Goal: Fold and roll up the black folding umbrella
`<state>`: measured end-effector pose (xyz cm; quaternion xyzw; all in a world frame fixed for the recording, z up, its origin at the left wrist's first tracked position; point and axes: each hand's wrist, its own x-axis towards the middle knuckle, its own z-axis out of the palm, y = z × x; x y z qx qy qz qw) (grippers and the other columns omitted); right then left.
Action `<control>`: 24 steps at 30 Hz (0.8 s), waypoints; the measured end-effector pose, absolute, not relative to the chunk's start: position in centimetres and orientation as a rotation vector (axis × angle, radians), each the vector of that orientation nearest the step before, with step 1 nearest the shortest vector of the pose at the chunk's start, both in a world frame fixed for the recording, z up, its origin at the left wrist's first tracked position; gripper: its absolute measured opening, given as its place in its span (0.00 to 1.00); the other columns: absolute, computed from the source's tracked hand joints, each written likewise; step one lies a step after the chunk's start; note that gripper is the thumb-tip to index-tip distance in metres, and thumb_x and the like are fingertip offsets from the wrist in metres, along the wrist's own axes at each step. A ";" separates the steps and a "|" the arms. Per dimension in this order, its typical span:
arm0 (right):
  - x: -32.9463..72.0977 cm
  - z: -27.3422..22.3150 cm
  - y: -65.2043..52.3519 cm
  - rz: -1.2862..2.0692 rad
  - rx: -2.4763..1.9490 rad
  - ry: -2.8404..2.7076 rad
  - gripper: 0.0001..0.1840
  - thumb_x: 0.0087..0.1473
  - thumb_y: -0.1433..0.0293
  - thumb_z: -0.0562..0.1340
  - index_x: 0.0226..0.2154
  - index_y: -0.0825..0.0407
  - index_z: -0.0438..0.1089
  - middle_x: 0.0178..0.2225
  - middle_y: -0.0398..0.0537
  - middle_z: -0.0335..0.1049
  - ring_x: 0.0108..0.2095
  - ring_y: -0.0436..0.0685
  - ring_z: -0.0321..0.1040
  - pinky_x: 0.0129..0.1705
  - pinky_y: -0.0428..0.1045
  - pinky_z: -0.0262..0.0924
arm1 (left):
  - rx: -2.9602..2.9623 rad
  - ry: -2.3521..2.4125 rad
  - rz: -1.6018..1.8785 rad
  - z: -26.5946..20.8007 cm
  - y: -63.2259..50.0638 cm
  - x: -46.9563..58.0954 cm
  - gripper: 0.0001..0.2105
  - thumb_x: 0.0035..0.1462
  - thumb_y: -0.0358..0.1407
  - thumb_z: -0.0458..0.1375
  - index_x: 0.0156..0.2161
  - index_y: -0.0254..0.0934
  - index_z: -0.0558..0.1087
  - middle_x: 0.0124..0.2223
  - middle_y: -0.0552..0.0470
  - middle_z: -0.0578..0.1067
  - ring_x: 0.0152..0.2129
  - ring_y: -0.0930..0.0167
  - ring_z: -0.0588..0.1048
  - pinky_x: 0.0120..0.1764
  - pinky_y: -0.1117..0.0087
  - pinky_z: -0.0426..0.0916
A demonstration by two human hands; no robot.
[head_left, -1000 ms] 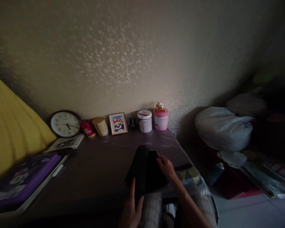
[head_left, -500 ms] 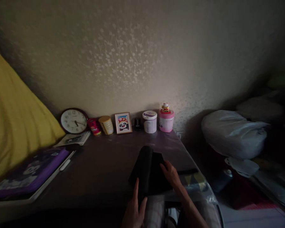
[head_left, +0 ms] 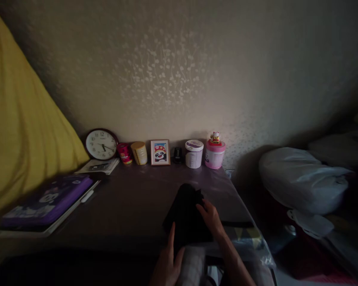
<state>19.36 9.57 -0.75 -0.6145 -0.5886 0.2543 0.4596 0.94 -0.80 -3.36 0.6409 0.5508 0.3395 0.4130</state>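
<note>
Pinches black cloth (head_left: 183,214) at right edge with right hand (head_left: 211,217); rests left hand (head_left: 166,261), spread, by near-left side, contact hard to tell. Has it on table (head_left: 131,202), near front edge. Looks part-folded, right side not yet flat; too dark to count folds.

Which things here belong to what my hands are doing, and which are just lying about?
In hand:
black cloth, its edge held by your right hand, your left hand at its near side

Lying about:
clock
red can
yellow-lidded tub
framed picture
white tub
pink tub with figurine
purple case
plastic bag
</note>
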 end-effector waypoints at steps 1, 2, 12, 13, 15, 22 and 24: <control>18.8 -0.3 9.8 0.644 -1.499 -1.464 0.21 0.45 0.58 0.56 0.36 0.56 0.70 0.30 0.50 0.72 0.31 0.58 0.68 0.33 0.50 0.60 | 1.598 1.377 0.859 -3.4 -0.7 0.9 0.30 0.59 0.39 0.44 0.62 0.36 0.38 0.63 0.43 0.50 0.59 0.71 0.52 0.58 0.67 0.49; 18.3 0.1 10.0 0.660 -1.490 -1.482 0.21 0.46 0.59 0.56 0.37 0.56 0.70 0.29 0.50 0.72 0.31 0.58 0.67 0.32 0.49 0.59 | 1.587 1.362 0.864 -3.5 -0.7 0.8 0.30 0.59 0.39 0.44 0.62 0.36 0.37 0.63 0.44 0.50 0.59 0.71 0.51 0.58 0.67 0.48; 14.6 0.4 11.7 0.755 -1.530 -1.544 0.23 0.44 0.63 0.61 0.43 0.57 0.69 0.29 0.51 0.72 0.33 0.58 0.69 0.35 0.48 0.60 | 1.523 1.237 0.897 -4.4 -0.2 0.5 0.32 0.58 0.41 0.45 0.63 0.34 0.35 0.64 0.45 0.46 0.60 0.71 0.47 0.59 0.66 0.44; 14.6 0.3 11.6 0.776 -1.511 -1.563 0.23 0.45 0.62 0.60 0.44 0.57 0.68 0.28 0.50 0.71 0.31 0.57 0.68 0.34 0.48 0.60 | 1.516 1.231 0.901 -4.4 -0.2 0.5 0.33 0.58 0.40 0.45 0.62 0.34 0.34 0.64 0.45 0.46 0.60 0.71 0.47 0.59 0.66 0.44; 14.6 0.3 11.4 0.820 -1.461 -1.598 0.24 0.49 0.61 0.56 0.45 0.58 0.67 0.25 0.47 0.70 0.28 0.55 0.67 0.30 0.47 0.59 | 1.505 1.220 0.908 -4.4 -0.2 0.4 0.33 0.58 0.40 0.45 0.62 0.33 0.35 0.64 0.45 0.45 0.60 0.72 0.47 0.60 0.67 0.43; 14.3 1.4 9.7 0.943 -1.268 -1.763 0.19 0.49 0.67 0.54 0.45 0.54 0.66 0.25 0.43 0.70 0.25 0.50 0.65 0.31 0.45 0.59 | 1.465 1.255 0.921 -4.1 -0.3 0.6 0.32 0.57 0.36 0.47 0.62 0.34 0.37 0.64 0.45 0.47 0.60 0.71 0.47 0.60 0.65 0.44; 14.3 1.5 9.5 0.981 -1.232 -1.758 0.18 0.50 0.68 0.53 0.44 0.53 0.65 0.28 0.44 0.72 0.28 0.50 0.66 0.35 0.46 0.60 | 1.447 1.285 0.903 -4.1 -0.4 0.7 0.32 0.57 0.36 0.47 0.63 0.34 0.37 0.63 0.45 0.49 0.60 0.70 0.49 0.60 0.65 0.44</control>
